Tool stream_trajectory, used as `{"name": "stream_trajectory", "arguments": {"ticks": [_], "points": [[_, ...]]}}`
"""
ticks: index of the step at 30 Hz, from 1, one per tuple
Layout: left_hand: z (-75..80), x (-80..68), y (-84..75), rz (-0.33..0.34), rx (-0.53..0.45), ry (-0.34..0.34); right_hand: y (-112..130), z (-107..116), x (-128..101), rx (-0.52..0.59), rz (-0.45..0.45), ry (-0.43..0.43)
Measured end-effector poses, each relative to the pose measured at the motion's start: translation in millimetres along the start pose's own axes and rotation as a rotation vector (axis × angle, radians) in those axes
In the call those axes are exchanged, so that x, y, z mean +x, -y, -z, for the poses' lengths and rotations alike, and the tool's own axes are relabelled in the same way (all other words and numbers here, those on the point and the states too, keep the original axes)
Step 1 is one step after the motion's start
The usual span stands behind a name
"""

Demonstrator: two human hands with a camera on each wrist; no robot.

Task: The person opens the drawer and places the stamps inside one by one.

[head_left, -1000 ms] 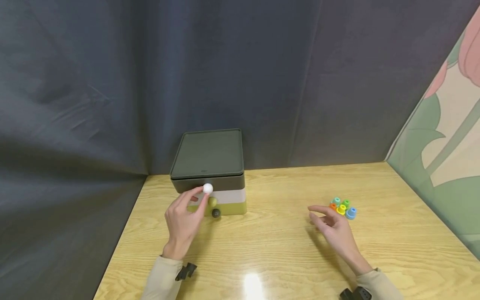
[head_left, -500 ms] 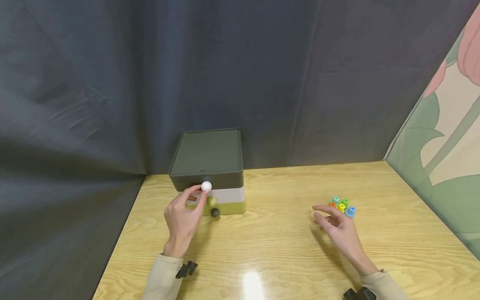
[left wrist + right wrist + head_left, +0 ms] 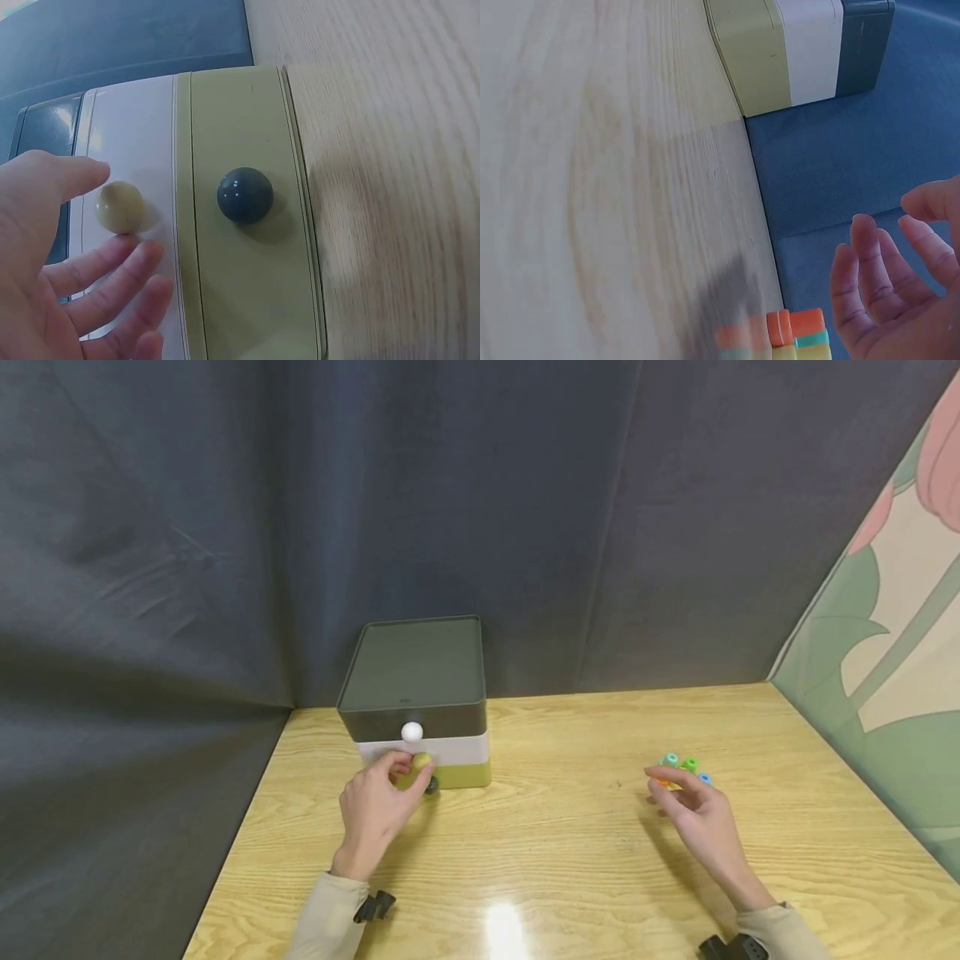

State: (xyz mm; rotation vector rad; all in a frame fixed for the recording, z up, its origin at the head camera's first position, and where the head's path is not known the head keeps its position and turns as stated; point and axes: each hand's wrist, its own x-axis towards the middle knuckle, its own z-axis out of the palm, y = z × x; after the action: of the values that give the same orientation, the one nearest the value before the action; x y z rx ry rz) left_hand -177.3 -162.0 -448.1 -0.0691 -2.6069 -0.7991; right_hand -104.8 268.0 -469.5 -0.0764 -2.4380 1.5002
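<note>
A three-tier drawer box stands at the back left, its drawer fronts dark grey, white and olive-green from top to bottom. My left hand is at the white drawer's yellow-green knob. One fingertip meets the knob's edge in the left wrist view, while the thumb lies just off its other side. Above is the top drawer's white knob; below, the bottom drawer's dark knob. My right hand hovers over the table with loosely bent fingers and holds nothing. It partly covers several small coloured pegs.
The wooden table reaches back to a dark curtain, which also hangs at the left. A floral panel borders the right side. A black wrist camera sits on the left sleeve.
The top drawer has slid in fully. My left hand has left the white knob and dropped to the yellow-green one. My right hand has drifted right, over the pegs.
</note>
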Motion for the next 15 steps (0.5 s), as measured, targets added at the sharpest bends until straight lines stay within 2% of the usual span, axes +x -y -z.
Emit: {"name": "stream_trajectory", "arguments": {"ticks": [15], "points": [[-1.4,-3.2,-1.0,-0.048,0.005,-0.054,-2.0,6.0,-0.4,0.004,-0.030,0.003]]}}
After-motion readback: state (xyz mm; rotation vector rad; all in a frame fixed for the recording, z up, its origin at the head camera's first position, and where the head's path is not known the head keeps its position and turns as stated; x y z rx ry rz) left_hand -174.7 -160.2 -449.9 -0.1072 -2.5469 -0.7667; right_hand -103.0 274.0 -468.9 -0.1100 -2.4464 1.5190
